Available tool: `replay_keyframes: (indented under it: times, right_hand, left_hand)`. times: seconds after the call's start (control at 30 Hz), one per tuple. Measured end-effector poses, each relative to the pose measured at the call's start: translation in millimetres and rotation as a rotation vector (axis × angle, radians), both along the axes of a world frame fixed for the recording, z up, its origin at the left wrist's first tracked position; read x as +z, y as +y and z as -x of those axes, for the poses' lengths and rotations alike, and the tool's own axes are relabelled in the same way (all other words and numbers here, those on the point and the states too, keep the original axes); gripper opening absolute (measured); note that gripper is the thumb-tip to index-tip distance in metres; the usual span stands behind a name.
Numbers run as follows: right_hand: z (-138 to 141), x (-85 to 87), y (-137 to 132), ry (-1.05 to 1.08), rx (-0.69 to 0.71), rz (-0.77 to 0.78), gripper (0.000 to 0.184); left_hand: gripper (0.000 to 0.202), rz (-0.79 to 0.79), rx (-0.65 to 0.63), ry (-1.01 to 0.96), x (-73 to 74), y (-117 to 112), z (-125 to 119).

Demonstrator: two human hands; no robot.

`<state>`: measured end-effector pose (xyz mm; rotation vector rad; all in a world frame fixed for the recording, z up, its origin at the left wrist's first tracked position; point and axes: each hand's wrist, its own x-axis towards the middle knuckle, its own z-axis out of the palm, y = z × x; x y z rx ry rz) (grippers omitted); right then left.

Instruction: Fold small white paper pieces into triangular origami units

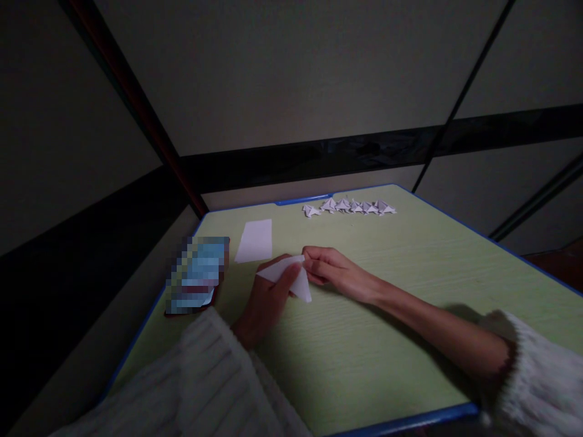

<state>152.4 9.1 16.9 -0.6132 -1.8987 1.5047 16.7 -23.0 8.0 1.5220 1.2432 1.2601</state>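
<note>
A folded white paper piece (291,278), roughly triangular, is held over the light green table (364,328). My left hand (268,297) pinches its left side with thumb and fingers closed on it. My right hand (330,270) grips its upper right corner, fingers curled. Both arms wear white knitted sleeves. A flat white sheet of paper (254,240) lies just beyond my left hand. Along the far edge sits a row of several small folded white paper figures (350,207).
A blurred-out flat object (197,274), dark red at its rim, lies at the table's left edge. The table has a blue border (410,419). Dim walls with dark bands and slanted poles stand behind the table.
</note>
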Motion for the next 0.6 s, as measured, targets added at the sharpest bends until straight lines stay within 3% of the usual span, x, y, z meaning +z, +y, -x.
replay_keyframes:
  times: [0.23, 0.47, 0.6]
  right_hand:
    - [-3.5, 1.9, 2.8, -0.014, 0.063, 0.014, 0.022]
    - [-1.2, 1.0, 0.2, -0.003, 0.049, -0.016, 0.023]
    - [1.1, 0.0, -3.5, -0.010, -0.042, -0.028, 0.021]
  left_hand:
    - [0.021, 0.166, -0.029, -0.188, -7.9, 4.2, 2.2]
    - [0.020, 0.173, 0.058, -0.092, -3.8, 1.3, 0.1]
    - [0.018, 0.058, 0.020, 0.034, -3.0, -0.8, 2.0]
